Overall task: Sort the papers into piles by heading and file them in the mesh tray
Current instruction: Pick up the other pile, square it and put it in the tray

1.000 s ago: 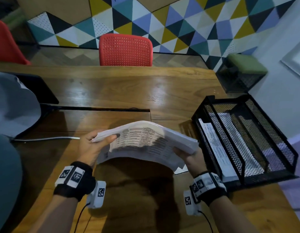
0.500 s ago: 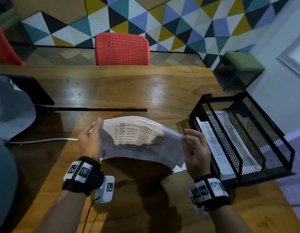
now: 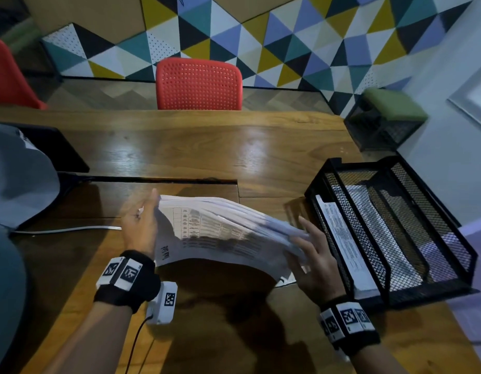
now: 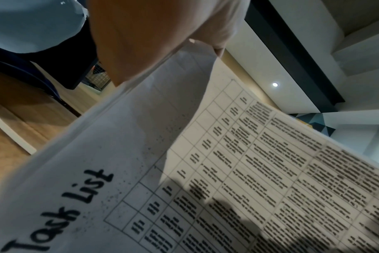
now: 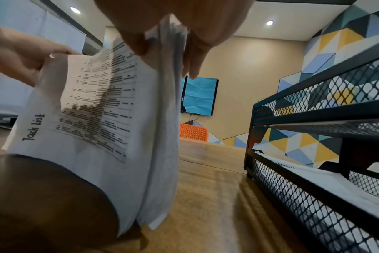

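A thick stack of papers (image 3: 223, 233) stands tilted on its long edge on the wooden table (image 3: 196, 147). Its front sheet reads "Task List" over a printed grid (image 4: 260, 179). My left hand (image 3: 142, 222) is upright with straight fingers and presses flat against the stack's left end. My right hand (image 3: 312, 255) holds the right end, and the right wrist view shows the sheets (image 5: 110, 111) running up between its thumb and fingers (image 5: 195, 51). The black mesh tray (image 3: 350, 225) stands just right of that hand and holds printed sheets (image 3: 339, 238); its mesh wall (image 5: 314, 196) shows close up.
A red chair (image 3: 199, 85) stands behind the table's far edge. Grey cloth (image 3: 18, 179), a dark flat object (image 3: 58, 152) and a white cable (image 3: 66, 229) lie at the left. A green-topped wire stool (image 3: 390, 112) sits on the floor beyond the tray.
The stack went from lying bowed in both hands to standing tilted on its edge. My left hand let go its grip and flattened against the end. The right hand came up around the right end.
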A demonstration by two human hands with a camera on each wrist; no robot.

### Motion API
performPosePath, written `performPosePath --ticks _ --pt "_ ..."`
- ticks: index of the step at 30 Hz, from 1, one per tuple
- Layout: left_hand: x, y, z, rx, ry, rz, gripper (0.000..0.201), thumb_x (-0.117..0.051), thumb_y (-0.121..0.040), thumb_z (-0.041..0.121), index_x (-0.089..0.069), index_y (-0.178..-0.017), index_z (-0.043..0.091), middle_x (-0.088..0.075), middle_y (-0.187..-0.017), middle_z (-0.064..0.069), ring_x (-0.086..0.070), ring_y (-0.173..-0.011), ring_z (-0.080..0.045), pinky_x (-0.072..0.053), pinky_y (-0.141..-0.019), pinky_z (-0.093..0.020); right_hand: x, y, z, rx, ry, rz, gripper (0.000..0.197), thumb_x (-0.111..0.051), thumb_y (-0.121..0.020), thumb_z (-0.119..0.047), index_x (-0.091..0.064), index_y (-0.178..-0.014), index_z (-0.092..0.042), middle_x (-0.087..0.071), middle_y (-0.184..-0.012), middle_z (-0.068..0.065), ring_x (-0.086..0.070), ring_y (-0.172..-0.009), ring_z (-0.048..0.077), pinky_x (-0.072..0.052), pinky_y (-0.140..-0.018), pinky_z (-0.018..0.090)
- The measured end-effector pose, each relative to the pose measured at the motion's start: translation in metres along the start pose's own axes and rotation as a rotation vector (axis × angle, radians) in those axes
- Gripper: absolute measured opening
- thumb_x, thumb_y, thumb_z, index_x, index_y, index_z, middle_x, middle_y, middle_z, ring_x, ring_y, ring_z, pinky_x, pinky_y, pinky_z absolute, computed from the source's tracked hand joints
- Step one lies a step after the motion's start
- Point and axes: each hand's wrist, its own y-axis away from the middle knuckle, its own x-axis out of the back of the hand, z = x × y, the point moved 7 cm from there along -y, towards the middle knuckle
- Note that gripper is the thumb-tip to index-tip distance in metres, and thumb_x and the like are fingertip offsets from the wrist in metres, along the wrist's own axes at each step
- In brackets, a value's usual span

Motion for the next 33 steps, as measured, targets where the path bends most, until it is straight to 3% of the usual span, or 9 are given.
performPosePath --ticks 2,7,11,15,19,21,24,28,33 --pt "0.0 0.0 0.0 0.007 -0.001 -0.006 0.018 -0.067 -0.086 0.051 -0.069 -0.089 0.033 -0.065 -0.096 0.019 -0.057 -0.102 -0.002 -0.038 -0.09 -0.027 0.003 0.001 0.008 -0.025 -0.031 0.053 0.031 -0.066 -0.085 -0.025 -0.046 -0.106 -0.014 -0.039 -0.145 0.013 -0.047 -0.131 0.028 -0.057 -0.085 0.04" --pt "0.001 0.0 0.001 -0.009 -0.004 -0.033 0.028 -0.066 -0.087 0.052 -0.072 -0.097 0.027 -0.071 -0.101 0.01 -0.06 -0.106 -0.01 -0.04 -0.094 -0.032 0.0 -0.004 0.014 -0.094 -0.134 0.015 0.072 -0.074 -0.08 -0.029 -0.036 -0.139 -0.013 -0.025 -0.155 0.016 -0.034 -0.142 0.028 -0.045 -0.104 0.026" --pt "0.003 -0.005 -0.001 -0.022 -0.003 -0.035 0.034 -0.066 -0.083 0.056 -0.073 -0.096 0.026 -0.074 -0.103 0.001 -0.064 -0.111 -0.021 -0.044 -0.103 -0.043 0.0 -0.008 0.011 -0.06 0.031 0.011 0.045 -0.075 -0.08 -0.027 -0.058 -0.121 -0.017 -0.037 -0.151 0.01 -0.048 -0.131 0.022 -0.055 -0.091 0.034" --pt "0.002 -0.003 -0.002 0.008 0.008 -0.029 0.043 -0.066 -0.081 0.059 -0.071 -0.105 0.024 -0.073 -0.107 -0.003 -0.062 -0.112 -0.024 -0.042 -0.106 -0.048 0.004 -0.011 0.002 -0.042 0.006 0.04 0.062 -0.076 -0.079 -0.021 -0.047 -0.133 -0.016 -0.034 -0.151 0.019 -0.042 -0.134 0.007 -0.051 -0.085 0.019" --pt "0.002 -0.004 -0.002 0.006 -0.002 -0.037 0.05 -0.066 -0.077 0.065 -0.072 -0.097 0.019 -0.075 -0.099 -0.004 -0.066 -0.105 -0.025 -0.045 -0.104 -0.051 0.0 -0.01 0.004 0.014 0.051 0.001 0.039 -0.071 -0.085 -0.02 -0.061 -0.123 -0.014 -0.043 -0.147 0.008 -0.057 -0.12 0.018 -0.058 -0.082 0.034" --pt "0.003 -0.004 0.0 -0.004 -0.004 -0.038 0.056 -0.066 -0.072 0.069 -0.072 -0.097 0.019 -0.075 -0.1 -0.005 -0.067 -0.105 -0.026 -0.045 -0.104 -0.052 0.001 -0.008 0.013 -0.055 -0.027 0.038 0.051 -0.073 -0.083 -0.019 -0.051 -0.129 -0.011 -0.043 -0.146 0.008 -0.055 -0.123 0.018 -0.057 -0.085 0.032" --pt "0.003 -0.002 0.002 -0.015 0.003 -0.063 0.046 -0.069 -0.075 0.065 -0.072 -0.089 0.021 -0.075 -0.096 -0.006 -0.067 -0.103 -0.028 -0.045 -0.102 -0.052 -0.004 -0.005 0.039 -0.412 -0.382 0.038 0.087 -0.082 -0.074 -0.015 -0.033 -0.146 -0.02 -0.049 -0.14 -0.006 -0.063 -0.109 0.008 -0.056 -0.082 0.024" --pt "-0.005 0.007 0.001 -0.058 -0.121 -0.26 0.042 -0.083 -0.072 0.029 -0.068 -0.11 0.018 -0.074 -0.103 -0.003 -0.068 -0.104 -0.023 -0.053 -0.092 -0.044 -0.032 -0.002 0.068 -0.706 -0.736 -0.012 0.027 -0.079 -0.076 -0.023 -0.074 -0.102 -0.026 -0.074 -0.104 0.002 -0.069 -0.1 0.023 -0.054 -0.089 0.051" --pt "-0.008 0.011 -0.01 -0.076 -0.088 -0.321 0.028 -0.08 -0.077 0.006 -0.073 -0.1 0.018 -0.078 -0.097 0.002 -0.074 -0.093 -0.015 -0.054 -0.097 -0.048 -0.035 -0.017 0.053 -0.724 -0.711 0.026 0.021 -0.073 -0.082 -0.033 -0.065 -0.087 -0.015 -0.072 -0.094 0.002 -0.068 -0.085 0.02 -0.056 -0.07 0.052"
